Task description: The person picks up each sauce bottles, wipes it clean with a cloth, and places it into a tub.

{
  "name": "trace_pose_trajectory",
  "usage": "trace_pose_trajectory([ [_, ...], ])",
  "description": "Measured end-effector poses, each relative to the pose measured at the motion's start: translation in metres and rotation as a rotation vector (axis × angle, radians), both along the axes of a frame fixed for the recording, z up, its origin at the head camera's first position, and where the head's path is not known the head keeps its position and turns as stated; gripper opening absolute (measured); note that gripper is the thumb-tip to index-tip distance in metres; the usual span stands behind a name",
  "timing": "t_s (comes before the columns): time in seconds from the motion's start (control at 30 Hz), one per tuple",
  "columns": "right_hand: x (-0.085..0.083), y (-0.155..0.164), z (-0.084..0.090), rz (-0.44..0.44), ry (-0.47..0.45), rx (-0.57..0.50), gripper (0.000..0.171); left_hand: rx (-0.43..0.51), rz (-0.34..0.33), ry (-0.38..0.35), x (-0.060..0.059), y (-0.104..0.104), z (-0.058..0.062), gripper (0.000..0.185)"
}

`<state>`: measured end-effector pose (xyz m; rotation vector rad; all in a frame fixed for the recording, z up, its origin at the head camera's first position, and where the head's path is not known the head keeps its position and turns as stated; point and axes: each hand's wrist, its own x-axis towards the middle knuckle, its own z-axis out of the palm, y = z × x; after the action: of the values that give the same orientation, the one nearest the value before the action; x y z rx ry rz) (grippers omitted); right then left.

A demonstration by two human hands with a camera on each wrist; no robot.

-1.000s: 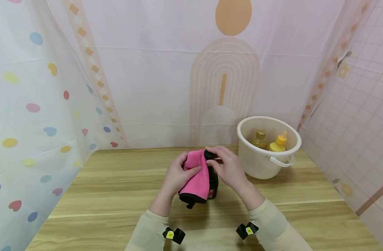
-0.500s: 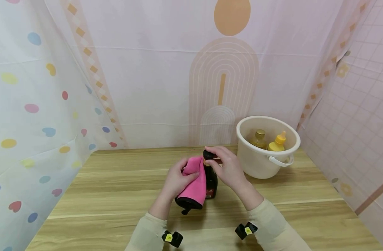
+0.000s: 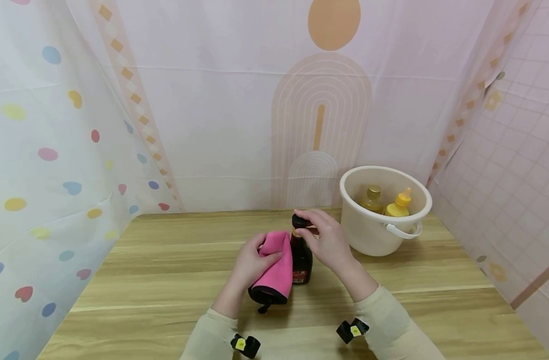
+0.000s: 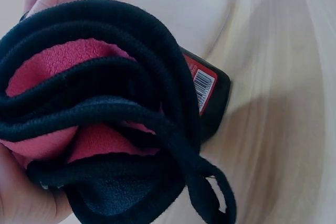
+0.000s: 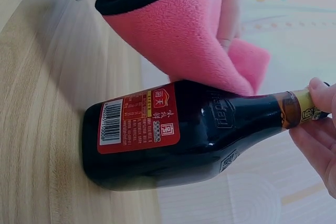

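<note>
Pastel curtains (image 3: 211, 100) wall a wooden surface (image 3: 166, 280); at 2 o'clock a bucket (image 3: 369, 235) holds 2 yellow bottles (image 3: 398, 204). Since 1 second ago the cloth (image 3: 274, 262), gripped in the left hand (image 3: 249, 262), slid down the upright dark bottle (image 3: 300, 257), baring its neck. Right hand (image 3: 328, 242) still pinches the cap (image 3: 298, 220).

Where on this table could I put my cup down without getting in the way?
The table is bare left of the left hand and along its near edge. The middle is crowded: both hands, the pink cloth and the dark bottle. The bucket fills the far right corner.
</note>
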<state>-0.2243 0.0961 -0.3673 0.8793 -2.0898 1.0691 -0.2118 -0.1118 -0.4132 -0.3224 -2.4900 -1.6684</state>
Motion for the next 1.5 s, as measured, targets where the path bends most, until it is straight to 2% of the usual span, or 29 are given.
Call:
trace_pose_trajectory([
  [0.3,0.001,0.001,-0.001,-0.008,-0.014,0.006,0.038,-0.054,0.004,-0.078,0.0,-0.005,-0.015,0.034],
  [0.53,0.0,-0.002,-0.002,0.027,-0.013,-0.021,0.039,-0.187,-0.028,-0.094,-0.001,-0.007,-0.026,0.033],
  [0.67,0.0,-0.004,-0.002,0.021,-0.036,-0.034,0.039,-0.208,-0.045,-0.103,-0.001,-0.007,-0.03,0.024],
  [0.8,0.001,-0.007,-0.001,-0.02,-0.053,-0.043,0.039,-0.204,-0.046,-0.09,-0.001,-0.008,-0.032,0.022],
  [0.97,0.003,-0.01,0.001,-0.096,-0.053,-0.045,0.037,-0.207,-0.023,-0.086,0.001,-0.011,-0.03,0.022],
  [1.1,0.004,-0.01,0.002,-0.116,-0.056,-0.064,0.035,-0.221,0.021,-0.076,0.002,-0.015,-0.029,0.023],
  [1.3,0.002,-0.005,0.003,-0.048,-0.079,-0.075,0.033,-0.138,0.065,-0.091,0.005,-0.023,-0.019,0.026],
  [1.5,0.0,0.002,0.002,0.028,-0.121,-0.084,0.036,-0.018,0.088,-0.08,0.009,-0.025,0.0,0.034],
])
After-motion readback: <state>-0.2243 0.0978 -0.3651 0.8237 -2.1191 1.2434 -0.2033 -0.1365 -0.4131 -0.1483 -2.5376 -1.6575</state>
